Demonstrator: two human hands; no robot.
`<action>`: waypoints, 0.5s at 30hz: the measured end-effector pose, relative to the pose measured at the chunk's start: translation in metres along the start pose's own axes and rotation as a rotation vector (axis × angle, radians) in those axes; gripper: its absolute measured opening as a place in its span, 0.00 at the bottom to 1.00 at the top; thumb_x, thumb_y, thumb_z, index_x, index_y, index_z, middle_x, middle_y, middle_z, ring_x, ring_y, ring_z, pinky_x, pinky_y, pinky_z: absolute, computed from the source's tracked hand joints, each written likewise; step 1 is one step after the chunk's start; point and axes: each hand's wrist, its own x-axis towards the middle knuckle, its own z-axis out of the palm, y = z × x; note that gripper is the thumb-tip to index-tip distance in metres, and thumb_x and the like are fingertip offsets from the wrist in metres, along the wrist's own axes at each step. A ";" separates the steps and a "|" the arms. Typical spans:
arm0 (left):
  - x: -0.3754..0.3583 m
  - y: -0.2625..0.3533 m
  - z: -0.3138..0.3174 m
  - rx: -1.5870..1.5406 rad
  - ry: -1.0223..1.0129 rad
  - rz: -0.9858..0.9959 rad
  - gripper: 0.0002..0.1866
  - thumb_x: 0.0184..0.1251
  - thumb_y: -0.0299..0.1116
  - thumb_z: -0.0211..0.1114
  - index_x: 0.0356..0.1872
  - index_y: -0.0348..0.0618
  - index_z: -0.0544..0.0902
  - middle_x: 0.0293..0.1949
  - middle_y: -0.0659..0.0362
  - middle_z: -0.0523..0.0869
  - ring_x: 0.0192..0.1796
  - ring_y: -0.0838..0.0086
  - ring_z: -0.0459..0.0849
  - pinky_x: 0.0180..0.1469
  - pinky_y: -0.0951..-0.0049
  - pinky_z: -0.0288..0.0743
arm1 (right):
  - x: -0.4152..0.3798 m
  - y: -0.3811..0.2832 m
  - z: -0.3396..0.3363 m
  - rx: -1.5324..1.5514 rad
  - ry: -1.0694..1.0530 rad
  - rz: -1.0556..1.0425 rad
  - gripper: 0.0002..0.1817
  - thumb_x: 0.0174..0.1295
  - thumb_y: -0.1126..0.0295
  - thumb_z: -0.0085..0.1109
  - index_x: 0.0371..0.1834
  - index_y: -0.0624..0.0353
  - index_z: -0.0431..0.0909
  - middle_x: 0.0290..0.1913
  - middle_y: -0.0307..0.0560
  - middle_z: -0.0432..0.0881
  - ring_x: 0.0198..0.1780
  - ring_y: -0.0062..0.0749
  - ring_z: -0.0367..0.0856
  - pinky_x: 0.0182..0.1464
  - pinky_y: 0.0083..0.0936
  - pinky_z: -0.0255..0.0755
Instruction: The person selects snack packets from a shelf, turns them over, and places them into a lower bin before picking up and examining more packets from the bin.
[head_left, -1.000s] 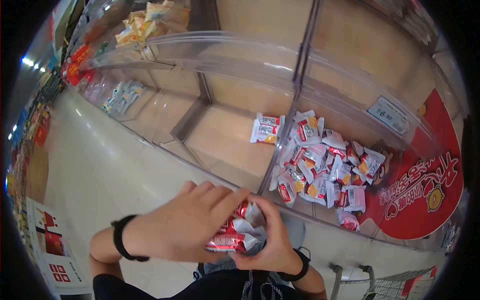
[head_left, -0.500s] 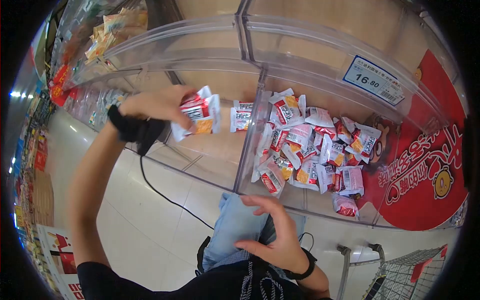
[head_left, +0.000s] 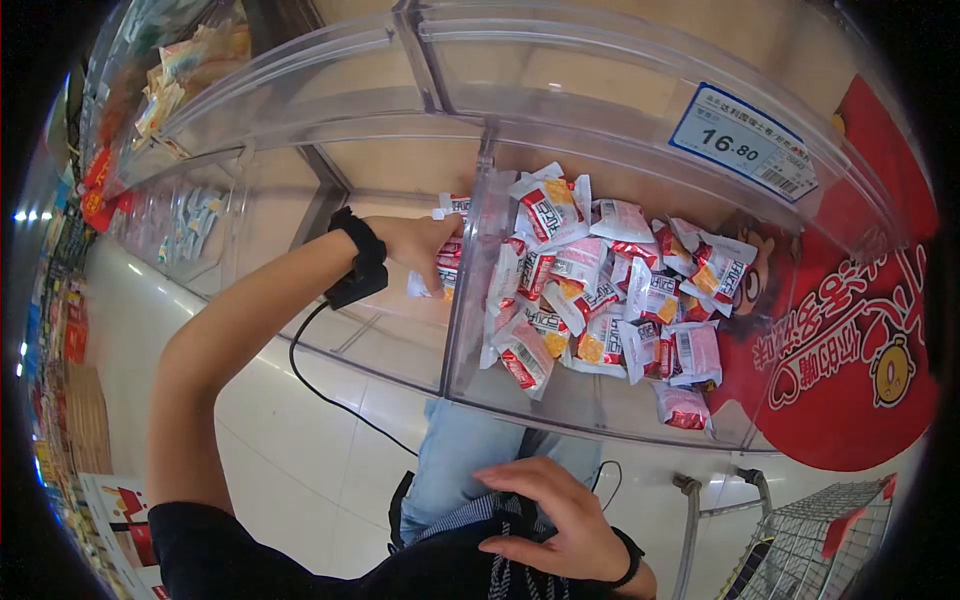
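My left hand (head_left: pixel 410 248) is down in the middle compartment, its fingers closed around a small red-and-white snack packet (head_left: pixel 447 277) beside the clear divider. Another packet (head_left: pixel 453 205) of the same sort lies just behind my fingers, partly covered. Across the divider, a heap of matching wrapped snack packets (head_left: pixel 597 290) fills much of the right compartment. My right hand (head_left: pixel 565 525) hovers before my body, thumb and fingers apart, holding nothing.
Clear plastic bin walls (head_left: pixel 447 375) surround the compartments. A price label (head_left: pixel 743 142) reading 16.80 is fixed on the far panel. To the right are a red printed sign (head_left: pixel 850 350) and a wire shopping cart (head_left: pixel 825 535). A black cable (head_left: pixel 340 400) hangs from my left wrist.
My left hand has moved right and lowered the packet from above the compartment to beside the other one near the divider. My right hand has dropped slightly, still open.
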 end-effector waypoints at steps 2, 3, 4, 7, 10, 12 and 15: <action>-0.001 -0.003 0.001 0.311 0.135 0.099 0.45 0.30 0.46 0.73 0.54 0.39 0.64 0.47 0.44 0.70 0.53 0.54 0.66 0.52 0.64 0.61 | -0.002 0.001 -0.001 -0.003 0.012 0.007 0.27 0.40 0.70 0.68 0.47 0.62 0.69 0.46 0.50 0.75 0.46 0.40 0.74 0.47 0.29 0.67; -0.006 0.004 0.001 0.312 0.134 0.101 0.45 0.30 0.46 0.73 0.54 0.39 0.64 0.47 0.44 0.70 0.53 0.54 0.66 0.52 0.64 0.61 | -0.003 0.001 -0.001 -0.006 0.021 0.011 0.27 0.40 0.71 0.68 0.47 0.63 0.69 0.46 0.50 0.75 0.46 0.40 0.74 0.47 0.29 0.67; -0.015 0.018 0.000 0.479 0.185 0.011 0.45 0.30 0.48 0.72 0.55 0.39 0.64 0.48 0.45 0.68 0.54 0.53 0.63 0.53 0.60 0.59 | -0.003 0.001 -0.001 -0.006 0.022 0.011 0.27 0.40 0.71 0.68 0.47 0.63 0.69 0.46 0.50 0.75 0.46 0.40 0.74 0.47 0.29 0.67; -0.025 0.040 0.004 0.608 0.170 -0.152 0.47 0.35 0.50 0.70 0.59 0.41 0.59 0.56 0.46 0.61 0.60 0.52 0.55 0.54 0.50 0.55 | -0.003 0.000 -0.002 -0.022 0.028 0.015 0.26 0.40 0.71 0.68 0.46 0.63 0.70 0.45 0.50 0.75 0.46 0.39 0.74 0.47 0.29 0.68; -0.023 0.045 0.019 0.644 0.108 -0.170 0.47 0.43 0.50 0.65 0.63 0.41 0.51 0.64 0.47 0.49 0.66 0.53 0.46 0.59 0.48 0.50 | -0.005 0.001 -0.001 -0.043 0.037 0.024 0.25 0.40 0.72 0.67 0.45 0.63 0.71 0.45 0.50 0.75 0.45 0.39 0.74 0.47 0.28 0.68; -0.017 0.047 0.027 0.534 -0.068 -0.294 0.47 0.51 0.49 0.59 0.64 0.40 0.42 0.67 0.51 0.36 0.68 0.57 0.33 0.63 0.47 0.42 | -0.007 0.003 0.000 -0.020 0.041 0.036 0.25 0.43 0.67 0.66 0.46 0.61 0.70 0.44 0.49 0.74 0.44 0.43 0.72 0.46 0.31 0.66; -0.011 0.044 0.028 0.561 -0.111 -0.312 0.47 0.53 0.52 0.57 0.64 0.39 0.38 0.67 0.52 0.32 0.68 0.60 0.28 0.63 0.47 0.38 | -0.008 0.002 0.001 -0.028 0.024 0.062 0.24 0.43 0.68 0.65 0.45 0.61 0.70 0.43 0.50 0.75 0.44 0.43 0.72 0.46 0.31 0.66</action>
